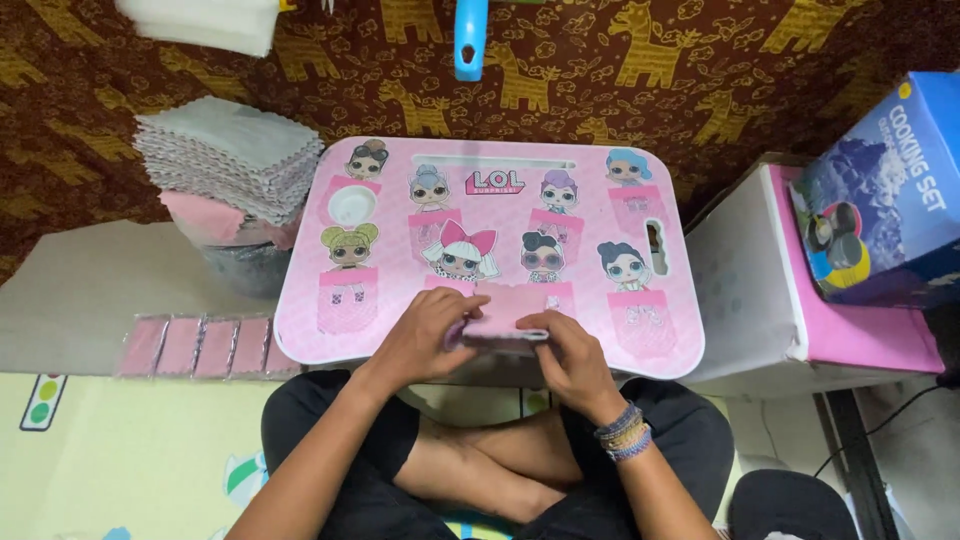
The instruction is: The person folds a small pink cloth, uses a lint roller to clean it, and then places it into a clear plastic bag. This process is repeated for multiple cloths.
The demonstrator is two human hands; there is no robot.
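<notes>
I log a stack of grey cloths point(228, 150) left of the pink lap table point(640, 340), a row of packed pink cloths point(195, 346) on the floor, a boxed cooking set point(880, 200) at right. At the table's near edge my left hand point(425, 335) and right hand point(570, 355) both pinch a folded pink cloth point(505, 312), flat and small, nothing blocking it.

Both hands, left hand point(425, 335) and right hand point(570, 350), pinch a folded pink cloth point(505, 312) on the pink lap table point(640, 340).

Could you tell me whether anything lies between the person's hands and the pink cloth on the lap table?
Nothing visible does. The left hand and the right hand both already touch the pink cloth, one at each end, at the near edge of the pink lap table.
</notes>
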